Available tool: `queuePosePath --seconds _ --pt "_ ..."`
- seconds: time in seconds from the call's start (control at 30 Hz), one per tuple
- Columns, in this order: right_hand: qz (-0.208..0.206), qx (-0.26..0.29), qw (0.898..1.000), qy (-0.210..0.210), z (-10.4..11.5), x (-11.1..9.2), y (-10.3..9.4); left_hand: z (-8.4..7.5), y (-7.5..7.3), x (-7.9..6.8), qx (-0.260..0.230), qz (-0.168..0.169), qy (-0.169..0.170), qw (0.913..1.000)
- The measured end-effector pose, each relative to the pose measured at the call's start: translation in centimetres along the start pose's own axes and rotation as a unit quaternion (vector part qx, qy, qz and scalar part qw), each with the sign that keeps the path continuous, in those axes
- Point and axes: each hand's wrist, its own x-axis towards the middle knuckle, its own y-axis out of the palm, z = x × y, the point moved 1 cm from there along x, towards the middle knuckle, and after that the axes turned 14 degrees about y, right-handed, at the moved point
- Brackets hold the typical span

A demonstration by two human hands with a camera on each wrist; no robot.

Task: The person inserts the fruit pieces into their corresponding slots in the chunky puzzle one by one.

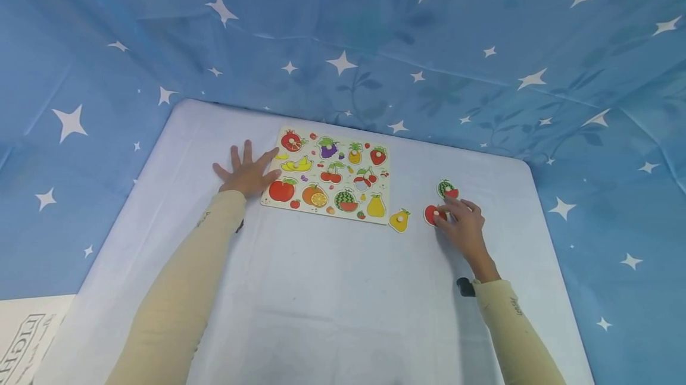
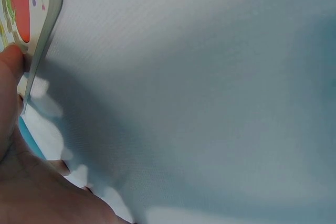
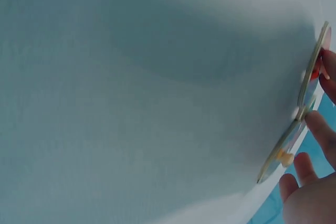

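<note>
the flat, round, red fruit piece with a pale knob [image 1: 429, 215] lies on the white cloth-covered table [image 1: 332, 290], well to the right of the pale, flat puzzle board printed with colourful fruit [image 1: 347, 181]. the step in hand seems to be taking hold of this piece: thumb and index finger of the right hand [image 1: 465, 224] close on its knob, and the right wrist view shows the piece tilted. the next move probably calls for a firm pinch and a lift that spares the green-and-red watermelon piece [image 1: 446, 186], which lies at its far edge; whether the two touch is hard to tell. in the right wrist view another finger of that hand reaches the watermelon piece's edge, its remaining fingers apart and bent.

nearer the board, the yellow pear-shaped piece with a pale knob [image 1: 399, 220] lies just beside the lower right corner, unheld.

at the board's left edge, the left hand [image 1: 245, 177] lies with fingers spread wide, thumb and index on the board, apparently steadying it. both arms, in cream sleeves [image 1: 177, 290], reach forward across the table, the right one angled inward. beyond hangs blue fabric with white stars [image 1: 375, 28].
</note>
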Motion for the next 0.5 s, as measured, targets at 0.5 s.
queuePosePath --seconds 0.5 --pt "-0.038 0.015 0.999 -0.026 0.51 0.01 0.70 -0.08 -0.09 -0.17 -0.004 0.000 0.004 1.0000"
